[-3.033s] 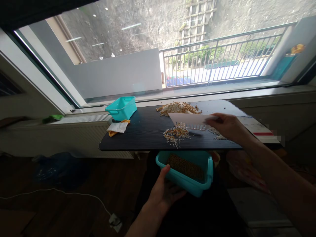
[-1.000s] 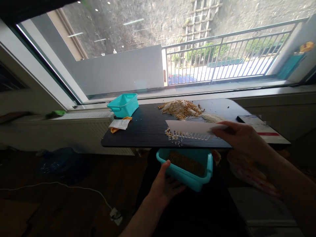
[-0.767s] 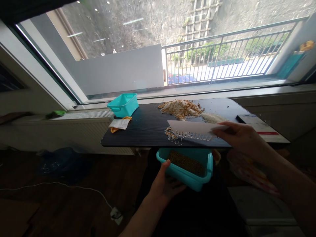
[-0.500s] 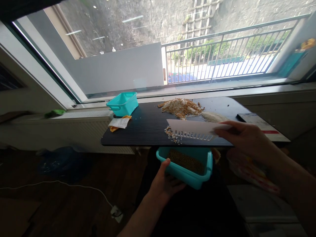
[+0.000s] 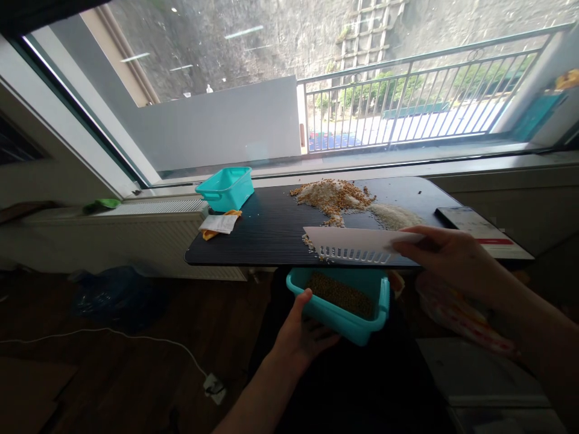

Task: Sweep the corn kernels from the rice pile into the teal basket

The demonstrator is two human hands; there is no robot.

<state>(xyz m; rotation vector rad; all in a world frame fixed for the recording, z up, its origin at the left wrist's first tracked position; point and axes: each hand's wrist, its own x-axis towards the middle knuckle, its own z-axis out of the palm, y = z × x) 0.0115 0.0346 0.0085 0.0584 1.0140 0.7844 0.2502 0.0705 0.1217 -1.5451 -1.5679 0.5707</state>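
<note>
My left hand (image 5: 304,334) grips a turquoise plastic basket (image 5: 350,328) just below the table's front edge, thumb over the rim and fingers underneath. Small brownish-green grains (image 5: 341,295) cover its bottom. In my right hand (image 5: 434,244) is a white slotted scraper (image 5: 353,241), pinched at its right end, its slotted edge down by the tabletop. A small patch of white and brown grains (image 5: 310,244) shows at the scraper's left end, partly hidden by it. Behind lies a larger heap of golden kernels and white grains (image 5: 332,196), with a pile of white rice-like grains (image 5: 393,216) to its right.
On the dark table (image 5: 266,241), a second turquoise basket (image 5: 228,188) stands at the back left. A white and orange packet (image 5: 220,223) lies before it. At the right is a flat box with a red stripe (image 5: 479,232). The window and a radiator (image 5: 158,241) lie behind.
My right hand has lowered the scraper toward the table's front edge, and it now covers more of the small grain patch. My left hand and the basket stay in place.
</note>
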